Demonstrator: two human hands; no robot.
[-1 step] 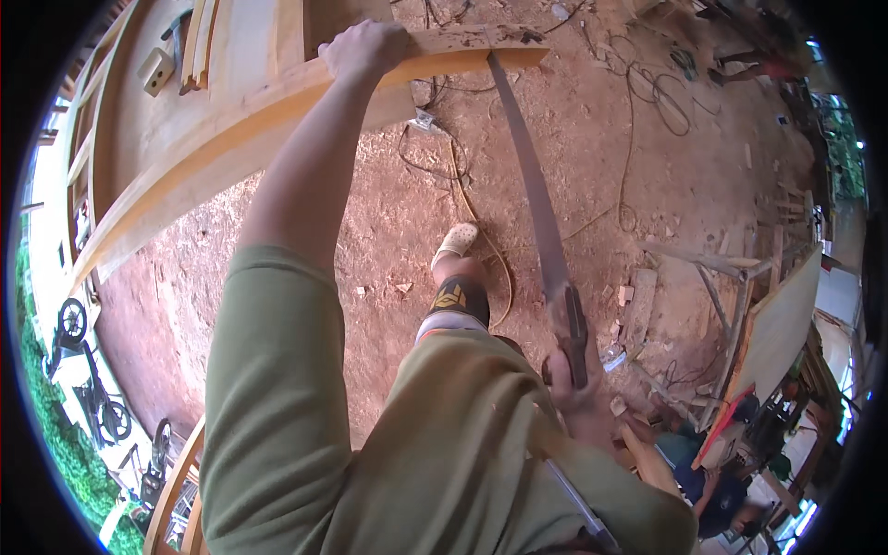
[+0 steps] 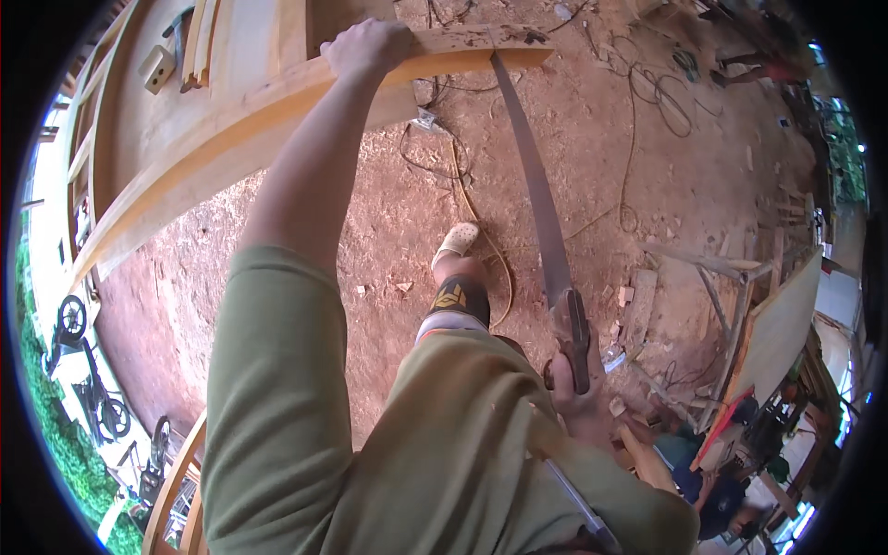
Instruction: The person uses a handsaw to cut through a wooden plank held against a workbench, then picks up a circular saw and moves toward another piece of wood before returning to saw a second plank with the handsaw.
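My left hand (image 2: 370, 48) is closed over a long wooden board (image 2: 462, 63) at the top of the view, not far from its right end. A handsaw (image 2: 529, 166) runs from that board down toward me, its narrow far end in a cut near the board's end. My right hand (image 2: 581, 398) is wrapped round the saw's dark handle, close to my right side. Between blade and board edge a thin dark line shows on the wood.
A hammer (image 2: 178, 28) and a pale wooden block (image 2: 156, 70) lie on the panel at upper left. Cords (image 2: 455, 166) trail over the chip-strewn dirt floor (image 2: 388, 222). A plywood sheet (image 2: 772, 324) leans at right, with people (image 2: 721, 499) below it.
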